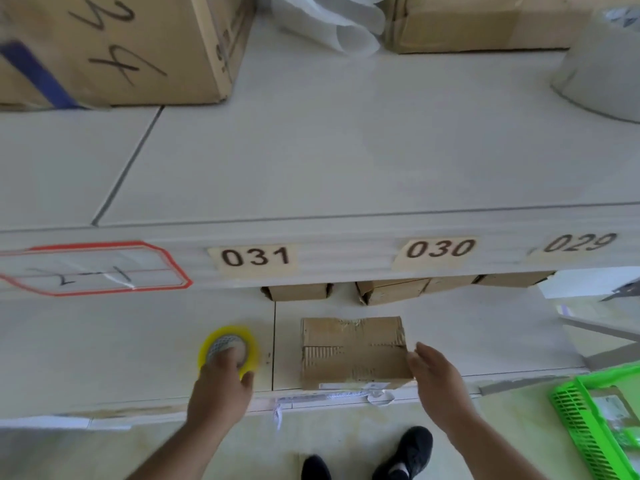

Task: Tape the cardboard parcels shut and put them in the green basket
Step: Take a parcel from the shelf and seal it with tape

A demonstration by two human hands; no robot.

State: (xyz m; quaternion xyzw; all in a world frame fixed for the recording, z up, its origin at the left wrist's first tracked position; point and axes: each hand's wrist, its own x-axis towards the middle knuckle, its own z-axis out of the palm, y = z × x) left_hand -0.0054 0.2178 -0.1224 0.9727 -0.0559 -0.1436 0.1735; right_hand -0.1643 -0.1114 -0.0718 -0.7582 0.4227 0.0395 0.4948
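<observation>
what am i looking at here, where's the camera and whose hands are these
There is one picture, taken by a camera worn on a person's head, looking down. No machine: just two bare hands. The left hand rests on a yellow roll of tape, fingers in its hole, on a pale shelf. The right hand lies open against the side of a cardboard parcel. More parcels sit further back. The green basket stands on the floor, lower right.

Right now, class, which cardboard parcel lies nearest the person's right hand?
The flat parcel at the shelf's front edge, right beside the right hand. The other small parcels sit farther back under the numbered labels.
</observation>
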